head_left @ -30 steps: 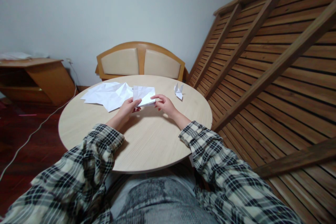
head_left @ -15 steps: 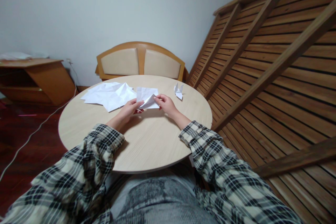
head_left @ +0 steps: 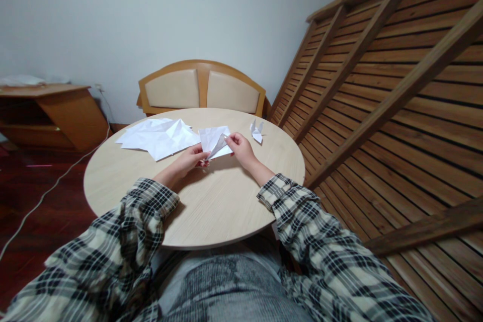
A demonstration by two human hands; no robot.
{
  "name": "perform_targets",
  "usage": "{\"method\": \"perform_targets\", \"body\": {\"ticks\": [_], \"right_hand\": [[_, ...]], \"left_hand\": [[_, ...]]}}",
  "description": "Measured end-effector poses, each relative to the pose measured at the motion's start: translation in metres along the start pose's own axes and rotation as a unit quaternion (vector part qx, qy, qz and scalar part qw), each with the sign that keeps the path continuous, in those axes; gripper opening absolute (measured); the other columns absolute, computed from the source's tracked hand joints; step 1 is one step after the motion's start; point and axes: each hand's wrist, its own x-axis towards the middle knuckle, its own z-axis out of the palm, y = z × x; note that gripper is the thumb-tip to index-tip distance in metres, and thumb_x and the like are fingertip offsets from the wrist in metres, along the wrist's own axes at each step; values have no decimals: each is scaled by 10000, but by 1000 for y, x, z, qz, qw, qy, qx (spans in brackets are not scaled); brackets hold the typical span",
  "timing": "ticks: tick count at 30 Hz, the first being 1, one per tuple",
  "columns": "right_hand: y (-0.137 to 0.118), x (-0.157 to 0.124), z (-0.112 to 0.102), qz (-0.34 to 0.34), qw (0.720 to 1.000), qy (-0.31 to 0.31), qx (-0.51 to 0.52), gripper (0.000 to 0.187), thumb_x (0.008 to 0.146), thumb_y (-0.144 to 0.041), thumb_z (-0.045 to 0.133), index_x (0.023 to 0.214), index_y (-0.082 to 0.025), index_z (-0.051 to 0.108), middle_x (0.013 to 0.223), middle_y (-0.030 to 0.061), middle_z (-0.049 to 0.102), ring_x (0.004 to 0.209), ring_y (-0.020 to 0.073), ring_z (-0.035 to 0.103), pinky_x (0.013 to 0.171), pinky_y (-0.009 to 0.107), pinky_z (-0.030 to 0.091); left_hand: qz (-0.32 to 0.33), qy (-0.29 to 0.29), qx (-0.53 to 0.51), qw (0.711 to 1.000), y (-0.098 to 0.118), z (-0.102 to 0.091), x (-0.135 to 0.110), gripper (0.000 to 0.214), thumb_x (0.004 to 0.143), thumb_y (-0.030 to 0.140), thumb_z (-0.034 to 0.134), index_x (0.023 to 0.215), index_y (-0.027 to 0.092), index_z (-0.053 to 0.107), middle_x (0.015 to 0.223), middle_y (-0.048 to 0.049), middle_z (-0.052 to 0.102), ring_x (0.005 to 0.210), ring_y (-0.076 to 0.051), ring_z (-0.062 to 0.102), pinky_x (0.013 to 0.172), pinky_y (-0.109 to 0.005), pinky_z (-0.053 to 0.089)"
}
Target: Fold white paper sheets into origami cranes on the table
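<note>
Between my two hands, over the round table (head_left: 211,211), is a folded piece of white paper (head_left: 211,136) with a flap lifted along its near side. My left hand (head_left: 194,157) pinches its lower left corner, thumb on top and fingers beneath. With thumb and fingertips my right hand (head_left: 240,148) grips the raised flap at the right. Several creased white sheets (head_left: 158,136) lie spread to the left, close to my left hand. A small folded white paper figure (head_left: 257,132) with pointed tips stands to the right, beyond my right hand.
Behind the table is a wooden headboard (head_left: 203,88) with two cream panels against the wall. A slatted wooden frame (head_left: 377,110) leans along the right side. At the left stand a wooden cabinet (head_left: 71,115) and a white cable (head_left: 56,183) on the dark floor.
The paper has shifted slightly right and tilted in my hands. My right hand has lifted the flap higher, and my left hand has moved a little right along with the paper.
</note>
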Motion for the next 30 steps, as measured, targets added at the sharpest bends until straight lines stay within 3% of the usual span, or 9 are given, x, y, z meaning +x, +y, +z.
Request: {"method": "perform_targets", "body": {"ticks": [9,15,19,22,30], "right_hand": [[7,3,-2,5,999,31,-20,231,832,-425,597,829,-206,524,657,-39,472,538,115,447,444,224,362],[7,3,-3,-7,998,43,-34,251,819,-443,604,833,-204,529,670,-33,477,579,123,455,473,226,370],[4,2,-3,4,999,38,-27,263,812,-453,611,839,-209,517,664,-39,472,550,117,458,447,224,369],[0,0,-2,15,999,26,-20,269,817,-459,616,849,-215,508,640,-45,479,526,116,475,440,226,376],[-4,-4,0,3,1000,3,0,288,791,-438,646,847,-230,456,616,-66,481,501,103,480,440,214,383]], "left_hand": [[14,-64,-3,998,3,6,-2,177,754,190,689,911,172,610,735,-16,584,582,-106,507,543,-239,404],[4,-73,-22,997,6,9,-6,251,714,153,670,956,174,608,757,-13,598,572,-95,504,549,-233,416],[-18,-53,-23,998,8,11,-9,165,794,266,656,915,169,600,742,-28,606,564,-105,517,567,-262,451],[-20,-58,-12,998,9,13,-11,250,833,387,656,893,153,590,737,-44,617,558,-111,518,581,-288,469],[15,-56,45,997,10,12,-9,267,763,349,734,872,141,606,750,-56,631,548,-106,492,537,-274,429]]}}
